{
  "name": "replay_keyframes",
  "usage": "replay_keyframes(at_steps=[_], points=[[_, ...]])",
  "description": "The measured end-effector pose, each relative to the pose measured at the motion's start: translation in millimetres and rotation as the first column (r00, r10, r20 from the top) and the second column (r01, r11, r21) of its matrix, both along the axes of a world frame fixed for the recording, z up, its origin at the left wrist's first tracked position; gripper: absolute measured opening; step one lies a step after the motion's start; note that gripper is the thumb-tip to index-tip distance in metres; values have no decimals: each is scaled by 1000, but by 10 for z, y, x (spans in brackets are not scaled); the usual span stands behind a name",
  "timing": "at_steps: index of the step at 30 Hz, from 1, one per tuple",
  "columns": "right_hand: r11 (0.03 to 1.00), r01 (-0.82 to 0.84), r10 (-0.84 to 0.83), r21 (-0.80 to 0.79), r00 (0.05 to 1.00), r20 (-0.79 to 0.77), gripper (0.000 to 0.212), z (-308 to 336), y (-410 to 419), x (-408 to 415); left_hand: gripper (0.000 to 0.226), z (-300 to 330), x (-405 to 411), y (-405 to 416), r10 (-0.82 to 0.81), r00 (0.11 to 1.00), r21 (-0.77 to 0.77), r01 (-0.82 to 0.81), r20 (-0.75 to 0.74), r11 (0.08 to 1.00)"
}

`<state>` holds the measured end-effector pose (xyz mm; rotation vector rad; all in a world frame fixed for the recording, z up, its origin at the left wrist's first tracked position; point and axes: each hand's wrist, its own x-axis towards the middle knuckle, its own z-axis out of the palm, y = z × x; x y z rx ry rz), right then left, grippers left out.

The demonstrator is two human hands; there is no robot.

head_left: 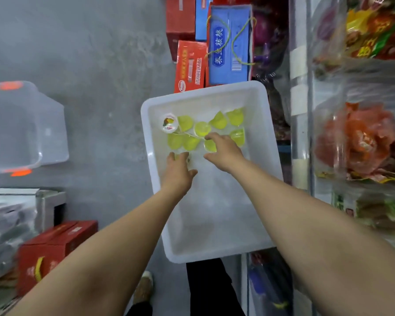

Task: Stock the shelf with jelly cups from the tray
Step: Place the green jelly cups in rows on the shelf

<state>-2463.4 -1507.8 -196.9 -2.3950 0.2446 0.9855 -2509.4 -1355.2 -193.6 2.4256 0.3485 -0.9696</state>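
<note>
Reaching into a white tray [146, 106], two bare hands are working among the jelly cups [218, 122] bunched at its far end. About ten cups are showing: nine or so are lying with their yellow-green jelly visible, and one lidded cup [169, 123] is sitting in the tray's far left corner with its printed foil lid facing up. The near half of the tray is showing only its white bottom.

The left hand [178, 171] is curling down over a cup near the tray's left wall, fingers bent around it, though the hand is hiding most of that cup. The right hand [222, 148] is hovering at the middle of the cluster with fingers loosely bent, fingertips touching the cups; whether it is actually gripping one I cannot tell.

The tray is resting above a grey concrete floor [89, 53]. Beyond the tray's far edge, red cartons [189, 65] and one blue carton [229, 49] with a cord handle are standing. Right of the tray, a shelf [300, 99] is holding bagged snacks [360, 142]. Left of the tray, a clear plastic bin [25, 126] is lying on its side, and nearer, another red carton [53, 249] is sitting on the floor
</note>
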Motion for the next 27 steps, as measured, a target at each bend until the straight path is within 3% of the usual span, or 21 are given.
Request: replay_keyframes(at_steps=[3,8,13,20,27], points=[[996,88,-87,-19,995,42,35,-82,-9,-73,53,-68,-70,-15,47,997,7,-47,55,999],[969,243,-238,-45,968,83,42,56,-91,-302,51,-36,-225,22,40,997,-77,-34,68,996],[931,364,-359,-27,927,107,47,441,-135,-610,51,243,-394,8,157,986,-201,-144,48,969],[792,557,-593,252,799,100,54,1044,29,-1167,50,950,-861,191,400,916,-447,-370,-29,814],[623,648,-765,439,622,168,47,1992,473,-2041,48,1899,-1611,658,405,912,-710,-331,-71,621]])
